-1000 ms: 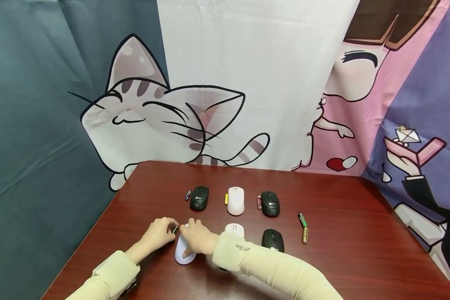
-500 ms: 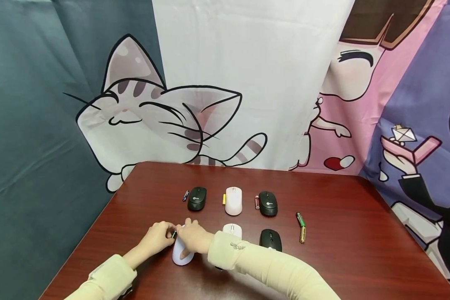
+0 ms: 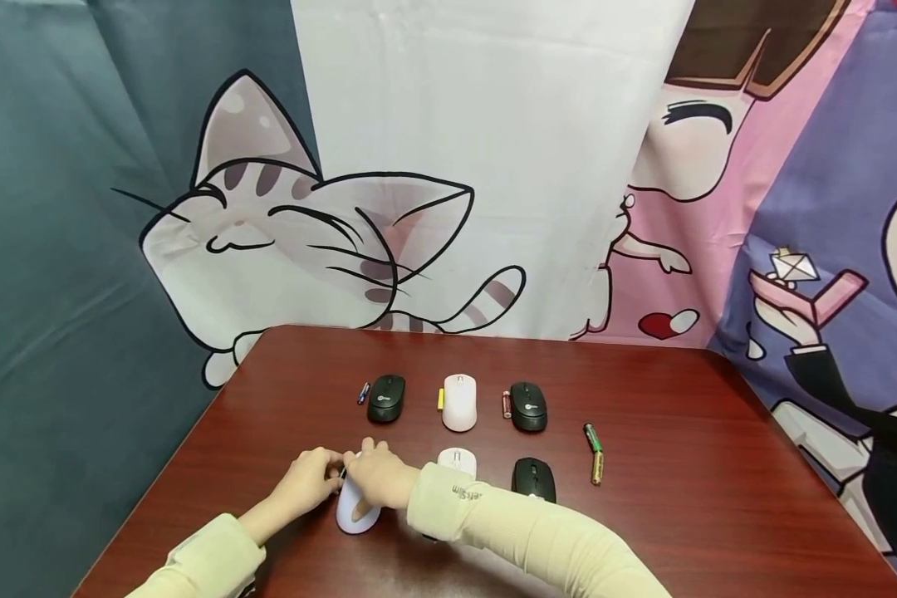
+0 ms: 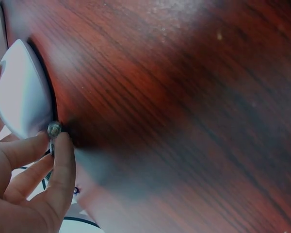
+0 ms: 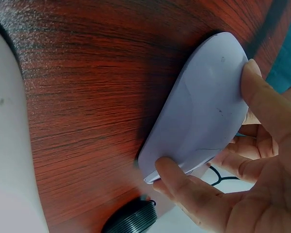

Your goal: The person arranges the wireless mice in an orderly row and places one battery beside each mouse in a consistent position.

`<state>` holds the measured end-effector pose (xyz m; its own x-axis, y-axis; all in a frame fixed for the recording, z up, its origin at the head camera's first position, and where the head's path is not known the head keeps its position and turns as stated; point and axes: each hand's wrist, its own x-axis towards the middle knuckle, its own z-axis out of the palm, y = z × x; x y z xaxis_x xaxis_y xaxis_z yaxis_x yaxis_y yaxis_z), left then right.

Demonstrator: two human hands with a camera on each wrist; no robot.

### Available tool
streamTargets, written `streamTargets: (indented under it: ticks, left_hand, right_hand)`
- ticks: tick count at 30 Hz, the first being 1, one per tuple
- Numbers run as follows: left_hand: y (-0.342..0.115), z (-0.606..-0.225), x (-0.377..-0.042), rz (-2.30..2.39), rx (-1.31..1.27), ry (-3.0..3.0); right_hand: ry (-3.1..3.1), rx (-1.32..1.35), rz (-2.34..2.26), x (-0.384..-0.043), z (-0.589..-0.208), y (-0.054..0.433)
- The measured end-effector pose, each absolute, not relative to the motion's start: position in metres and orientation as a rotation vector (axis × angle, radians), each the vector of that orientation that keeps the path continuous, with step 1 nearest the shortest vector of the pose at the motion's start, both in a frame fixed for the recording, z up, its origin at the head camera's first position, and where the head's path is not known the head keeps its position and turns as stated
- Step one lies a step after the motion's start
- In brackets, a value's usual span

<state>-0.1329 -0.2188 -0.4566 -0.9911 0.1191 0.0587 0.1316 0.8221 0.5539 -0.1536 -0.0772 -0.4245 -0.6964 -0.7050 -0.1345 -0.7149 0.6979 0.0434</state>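
My left hand (image 3: 306, 482) pinches a small battery (image 4: 54, 128) between thumb and fingers. One round end of it shows in the left wrist view; the rest is covered by the fingers. Right beside it, on the table, lies a lavender mouse (image 3: 350, 505). My right hand (image 3: 379, 477) holds this mouse, thumb near one end and a finger near the other, as the right wrist view shows. The battery is close against the mouse's edge in the left wrist view; whether they touch I cannot tell.
Behind the hands stand a black mouse (image 3: 385, 399), a white mouse (image 3: 459, 403) and another black mouse (image 3: 528, 407), each with batteries at its left. Under my right forearm sits a partly hidden white mouse (image 3: 458, 460); nearby are a black mouse (image 3: 534, 478) and green-and-gold batteries (image 3: 594, 453).
The left hand has come closer to the lavender mouse with the battery, narrowing the gap to the right hand. The right hand keeps its hold. The whole head view has shifted slightly.
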Motion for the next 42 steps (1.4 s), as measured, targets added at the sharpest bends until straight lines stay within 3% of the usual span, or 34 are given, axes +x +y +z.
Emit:
streamTargets:
  ticks: [30,42]
  left_hand:
    - [-0.222,-0.462,-0.134,-1.157,-0.244,-2.912]
    - [-0.223,-0.458,-0.135,-1.235,-0.188,-2.934]
  right_hand:
    - [2.785,-1.118,0.180,-0.152,-0.426,-0.082]
    - [2.778,-0.969,0.179,-0.151,-0.413,-0.083]
